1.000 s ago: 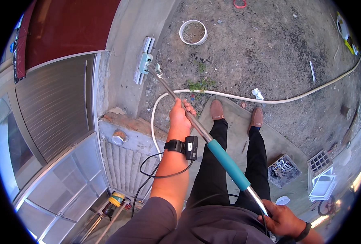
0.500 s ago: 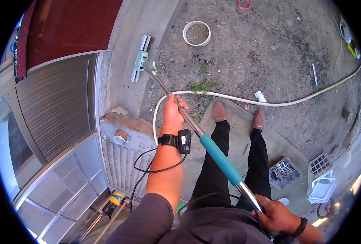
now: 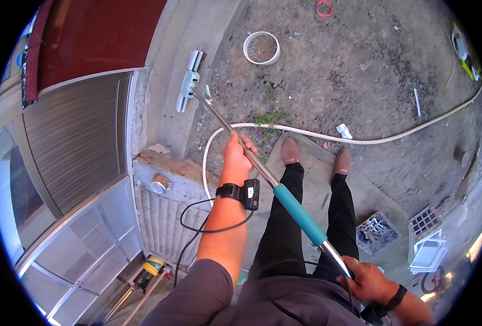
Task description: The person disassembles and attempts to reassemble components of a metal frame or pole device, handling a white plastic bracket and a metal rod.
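While the left hand (image 3: 235, 157) curls its fingers (image 3: 250, 148) closed around the bare metal shaft of a long pole (image 3: 262, 173), the right hand (image 3: 367, 281) clamps the near end of the same pole low by the waist, fingers wrapped shut around it. That pole is a slim, shiny tube running from near right to far left, with a smooth teal sleeve (image 3: 299, 214) between the two hands. Its far end carries a pale green, flat bar-shaped head (image 3: 189, 82) with white rails, which lies on the smooth grey concrete strip (image 3: 167, 117) beside the wall. A black strap with a small boxy device (image 3: 241, 193) circles the left wrist, and a thin black cable (image 3: 197, 231) loops down from it. A dark band sits on the right wrist.

Below, black trousers end in two brown shoes (image 3: 290, 150) standing on a concrete slab. A white hose (image 3: 360, 140) curves across the coarse, dry dirt beyond the shoes, and a white round ring-shaped pot (image 3: 261, 48) filled with soil sits farther off. At left, a ribbed metal shutter (image 3: 73, 141) and glass panels stand under a dark red wall, with a small tin can (image 3: 159, 183) on a crumbling brick ledge. Two slatted crates (image 3: 376, 232) lie at right.

Compared with half a second ago, the head sits slightly nearer on the strip, and the left hand has slipped a little nearer along the shaft.
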### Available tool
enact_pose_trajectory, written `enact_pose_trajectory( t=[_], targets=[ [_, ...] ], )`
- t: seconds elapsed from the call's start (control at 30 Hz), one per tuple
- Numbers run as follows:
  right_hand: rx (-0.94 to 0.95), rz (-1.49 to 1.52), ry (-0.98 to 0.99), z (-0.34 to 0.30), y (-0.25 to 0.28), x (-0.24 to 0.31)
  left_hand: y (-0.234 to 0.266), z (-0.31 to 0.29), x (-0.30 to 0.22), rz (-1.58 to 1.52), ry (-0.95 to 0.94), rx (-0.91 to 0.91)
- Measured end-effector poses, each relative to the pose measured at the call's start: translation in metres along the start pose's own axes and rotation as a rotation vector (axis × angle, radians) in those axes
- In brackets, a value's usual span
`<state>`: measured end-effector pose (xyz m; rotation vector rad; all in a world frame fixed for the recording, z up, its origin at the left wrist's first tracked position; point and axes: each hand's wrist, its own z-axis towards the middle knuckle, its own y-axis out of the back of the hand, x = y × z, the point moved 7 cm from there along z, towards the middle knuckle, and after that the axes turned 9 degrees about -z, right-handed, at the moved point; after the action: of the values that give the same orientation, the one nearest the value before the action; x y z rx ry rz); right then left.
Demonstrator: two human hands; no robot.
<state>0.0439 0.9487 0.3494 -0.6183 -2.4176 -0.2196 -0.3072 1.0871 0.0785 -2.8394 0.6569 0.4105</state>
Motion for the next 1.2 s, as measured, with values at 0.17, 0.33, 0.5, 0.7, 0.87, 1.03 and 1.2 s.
enact_pose_trajectory(
  t=[0.17,0.33,0.5,0.7,0.87,1.03,1.2],
  targets=[
    [-0.045,-0.204,-0.044,-0.034,-0.018,-0.050,0.004,-0.030,0.043,-0.001,0.053,0.088],
    [-0.199,-0.427,-0.126,-0.107,-0.029,-0.146,-0.017,-0.114,0.108,-0.200,0.259,0.274],
    [-0.360,-0.413,-0.634,-0.237,-0.056,-0.288,-0.043,-0.236,0.146,-0.034,0.363,0.623],
    [-0.354,-0.295,-0.853,-0.264,-0.109,-0.414,-0.119,-0.238,0.048,-0.011,0.093,0.557],
    [0.118,-0.395,-0.725,-0.230,-0.082,-0.405,-0.158,-0.296,0.063,0.087,-0.102,0.834],
    [0.052,-0.318,-0.296,-0.146,0.075,-0.236,-0.177,-0.351,0.102,0.274,-0.200,1.015],
    [-0.461,-0.081,0.417,-0.102,0.182,0.067,-0.177,-0.384,0.146,0.418,-0.362,1.016]
  ],
)
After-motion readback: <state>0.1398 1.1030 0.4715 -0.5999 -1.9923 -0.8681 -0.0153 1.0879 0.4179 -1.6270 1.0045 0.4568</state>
